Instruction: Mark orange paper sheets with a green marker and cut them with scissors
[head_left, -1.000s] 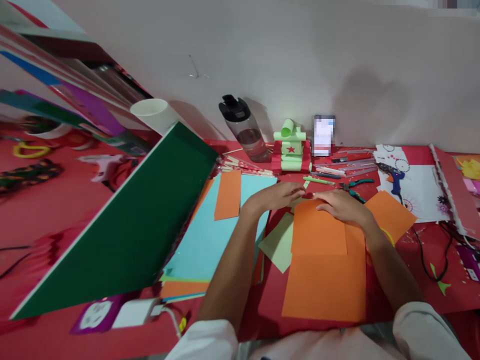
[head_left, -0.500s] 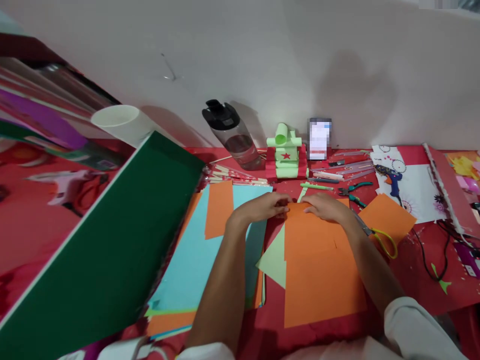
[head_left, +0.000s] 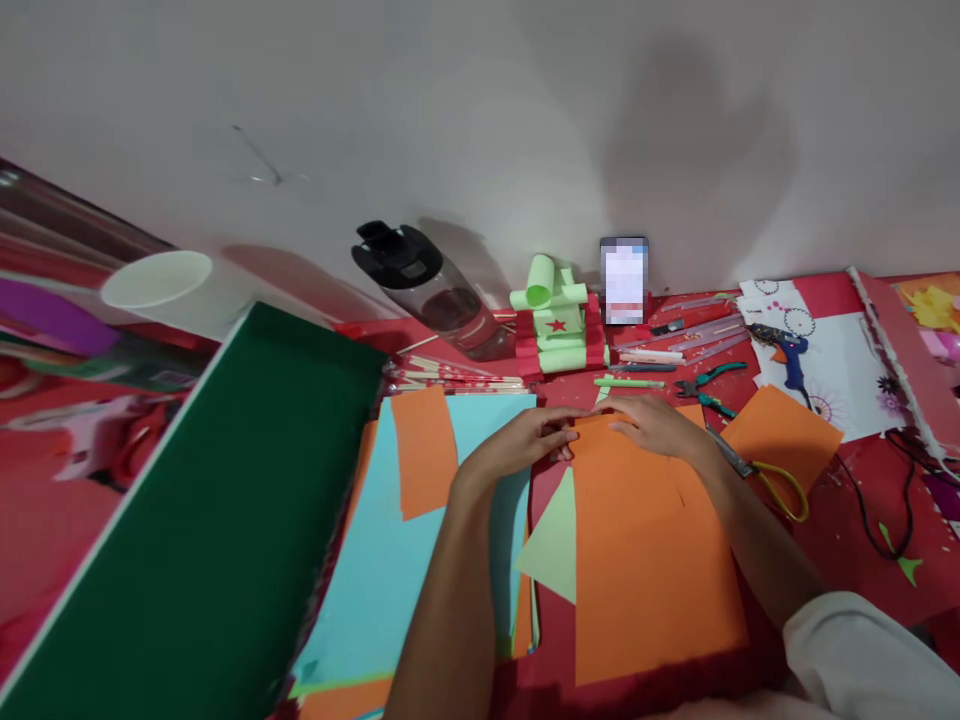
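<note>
A sheet of orange paper (head_left: 652, 570) lies on the red tabletop, its upper edge between my two hands. My left hand (head_left: 544, 440) is at its top left corner, with thumb and fingers closed on the edge. Along the same edge, my right hand (head_left: 652, 425) curls its fingers over the paper, thumb on the near side; its fingertips are partly hidden. A pale green paper piece (head_left: 553, 550) sticks out from beneath the orange sheet. Scissors with yellow handles (head_left: 780, 490) lie beside my right forearm, over another orange piece (head_left: 787, 435).
Left stand a blue paper stack (head_left: 375, 590) with an orange strip (head_left: 426, 455), a green board (head_left: 202, 530) and a bottle (head_left: 442, 300). Behind are a green-and-red paper model (head_left: 559, 335) and a phone (head_left: 625, 280). Pliers (head_left: 709, 385) and a glue gun (head_left: 791, 360) lie right.
The view has shifted slightly, so most things sit a little differently in it. My left index finger now reaches farther right along the paper's top edge, toward my right hand.
</note>
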